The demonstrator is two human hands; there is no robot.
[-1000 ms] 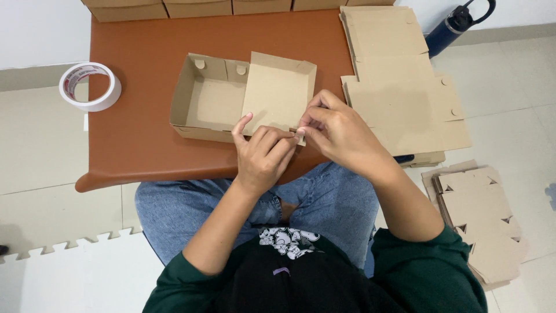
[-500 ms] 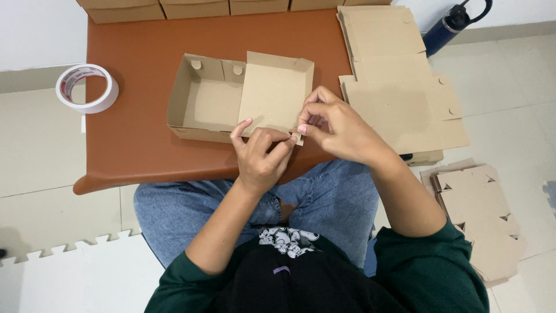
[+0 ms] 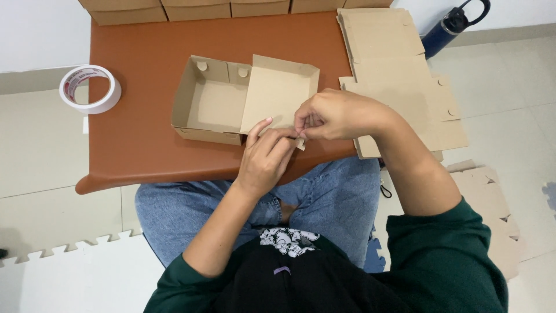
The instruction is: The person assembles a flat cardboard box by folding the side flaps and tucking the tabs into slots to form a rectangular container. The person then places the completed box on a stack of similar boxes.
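Both hands pinch the cardboard box [image 3: 249, 101] flap at 6 o'clock: left hand [image 3: 265, 155] braces, right hand [image 3: 336, 115] fingers fold it.

A home-style packing spot on a tiled floor [image 3: 35, 150]: a low brown surface [image 3: 145, 145], flat cardboard stacks [image 3: 394, 64] right, foam mats [image 3: 69, 278] near, tape roll [image 3: 90, 88] left.
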